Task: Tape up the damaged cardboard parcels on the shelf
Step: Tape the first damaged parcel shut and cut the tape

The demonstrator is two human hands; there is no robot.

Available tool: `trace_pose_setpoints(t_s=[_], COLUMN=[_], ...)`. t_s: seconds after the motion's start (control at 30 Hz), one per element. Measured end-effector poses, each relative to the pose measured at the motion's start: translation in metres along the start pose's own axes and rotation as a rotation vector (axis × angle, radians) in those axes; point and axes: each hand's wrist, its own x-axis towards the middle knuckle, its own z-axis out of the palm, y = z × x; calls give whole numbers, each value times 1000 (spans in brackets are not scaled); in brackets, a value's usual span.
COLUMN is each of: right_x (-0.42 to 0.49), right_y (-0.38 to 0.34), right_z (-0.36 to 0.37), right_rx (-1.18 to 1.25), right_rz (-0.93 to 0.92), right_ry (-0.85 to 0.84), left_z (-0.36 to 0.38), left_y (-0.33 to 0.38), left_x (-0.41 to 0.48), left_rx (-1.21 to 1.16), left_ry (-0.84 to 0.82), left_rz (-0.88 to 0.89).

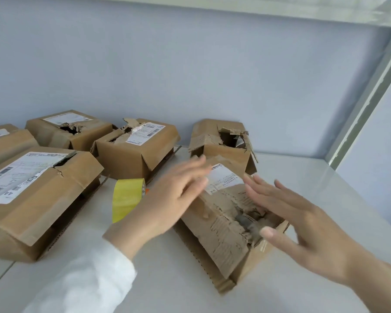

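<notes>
On the large parcel (38,199) at the front left, a white label with barcodes is seen, and the figures "44" can be read; the rest is too blurred. Behind it, a parcel (68,129) with a hole torn in its top and a labelled parcel (138,147) with a ripped flap are set against the wall. A yellow tape roll (127,197) is stood on edge on the shelf (325,188), just beside the left hand (178,199). Both hands are held flat with fingers spread, nothing gripped, over the torn parcel (230,233), whose small printed label cannot be read and whose dark contents are glimpsed through the tear. The right hand (303,224) is blurred. Another ripped parcel (224,143) is placed behind. Bare shelf is left at the right, up to the upright post (370,91).
</notes>
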Motion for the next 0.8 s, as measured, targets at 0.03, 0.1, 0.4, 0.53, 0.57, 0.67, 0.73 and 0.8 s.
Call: trace_pose_setpoints(t_s=[0.03,0.1,0.4,0.53,0.57,0.67,0.73,0.8], right_x=[2,2,0,-12,-14,-17,-16,-15], right_y=[-7,-22,-17,8,11,17,19,20], right_z=[6,22,31,11,10,21,26,25], right_rx=[-56,-156,-128,-90,-100,-163,-182,-164], right_rz=[-26,-89,-91,-11,9,2,-2,-21], right_ry=[18,23,18,26,33,67,93,93], left_z=[2,10,6,2,2,14,20,21], left_y=[-4,-12,-6,-2,0,0,0,1], left_x=[9,22,21,1,-5,-15,-15,-16], left_rx=[80,226,321,173,82,-103,-147,-138], left_ry=[-4,-86,-230,-158,-172,-209,-166,-139], left_rz=[-51,-101,-204,-228,-221,-177,-170,-183])
